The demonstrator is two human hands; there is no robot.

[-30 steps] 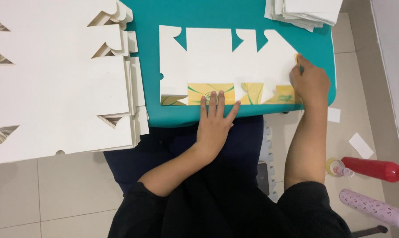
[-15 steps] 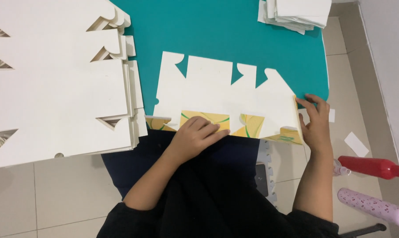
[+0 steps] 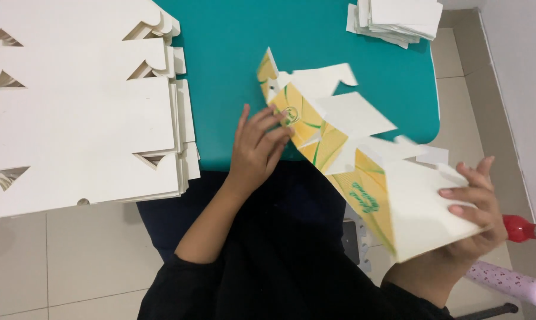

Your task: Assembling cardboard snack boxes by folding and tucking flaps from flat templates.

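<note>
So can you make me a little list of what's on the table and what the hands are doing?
Left hand: fingers pressing on the yellow-printed side of the cardboard box blank
Right hand: holding the near end of the blank, lifted off the table
Box blank: white on one side, yellow and green on the other, partly folded, blurred
Table: teal top
Left of table: big stack of flat white blanks
Far right corner: smaller white stack
Floor, right: red-ended tool, pink patterned tube
</note>
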